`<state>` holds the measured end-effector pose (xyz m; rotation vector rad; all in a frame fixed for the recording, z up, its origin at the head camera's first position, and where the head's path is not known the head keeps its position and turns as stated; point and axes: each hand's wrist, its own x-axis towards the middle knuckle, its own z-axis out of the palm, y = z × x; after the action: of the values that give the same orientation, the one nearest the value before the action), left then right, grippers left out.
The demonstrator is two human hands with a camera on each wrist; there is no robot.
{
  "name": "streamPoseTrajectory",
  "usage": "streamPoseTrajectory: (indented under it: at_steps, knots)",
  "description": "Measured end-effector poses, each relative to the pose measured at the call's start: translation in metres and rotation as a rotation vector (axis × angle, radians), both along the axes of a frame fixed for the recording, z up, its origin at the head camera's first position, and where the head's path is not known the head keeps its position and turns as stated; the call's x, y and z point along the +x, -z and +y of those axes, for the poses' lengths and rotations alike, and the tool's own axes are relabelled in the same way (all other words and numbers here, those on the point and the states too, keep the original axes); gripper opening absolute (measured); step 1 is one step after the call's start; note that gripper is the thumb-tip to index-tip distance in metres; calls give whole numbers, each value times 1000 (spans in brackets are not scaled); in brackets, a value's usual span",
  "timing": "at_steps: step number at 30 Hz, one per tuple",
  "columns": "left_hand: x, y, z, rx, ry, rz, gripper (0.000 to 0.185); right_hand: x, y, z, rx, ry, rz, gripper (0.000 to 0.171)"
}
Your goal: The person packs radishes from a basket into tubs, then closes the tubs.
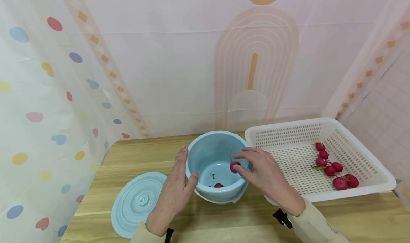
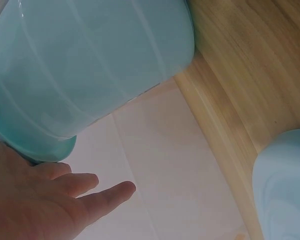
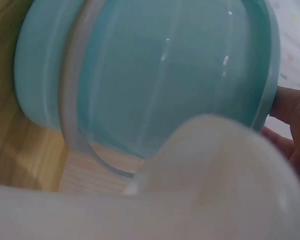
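Two hands work at a light-blue bowl (image 1: 213,157) near the front of the wooden desk (image 1: 243,218). Nearest, at front left, a matching light-blue lid (image 1: 137,202) lies flat on the desk, just beside the left wrist. The left hand (image 1: 174,193) rests against the bowl's left outer wall, fingers straight and together, thumb touching the rim; the left wrist view shows those fingers (image 2: 97,197) extended beside the bowl's side (image 2: 90,65), gripping nothing. The bowl is tilted, its near edge sitting in a white outer basin (image 1: 221,200) whose rim shows beneath it. The right hand (image 1: 267,175) reaches over the bowl's right rim and pinches a red radish (image 1: 234,166) between thumb and fingertips, just inside the bowl. Another radish (image 1: 218,185) lies on the bowl's bottom, near a small green scrap (image 1: 211,174). The right wrist view shows only the bowl's wall (image 3: 165,85), much of it blurred. Farther right stands a white perforated basket (image 1: 365,157), touching the bowl's rim, with a cluster of radishes (image 1: 333,168) at its right side. Behind hangs a patterned backdrop (image 1: 205,57).
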<state>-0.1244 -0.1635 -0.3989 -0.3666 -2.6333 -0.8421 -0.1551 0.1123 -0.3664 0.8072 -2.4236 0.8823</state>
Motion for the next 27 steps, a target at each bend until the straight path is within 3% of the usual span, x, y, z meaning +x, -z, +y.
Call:
streamPoseTrajectory:
  at_steps: [13,27]
  knots:
    - [-2,-1,2,-3,14,4,74,11,-1,29,50,-34,-197,62]
    - [0,-1,0,-6,-9,-32,73,29,3,96,173,24,-83,76]
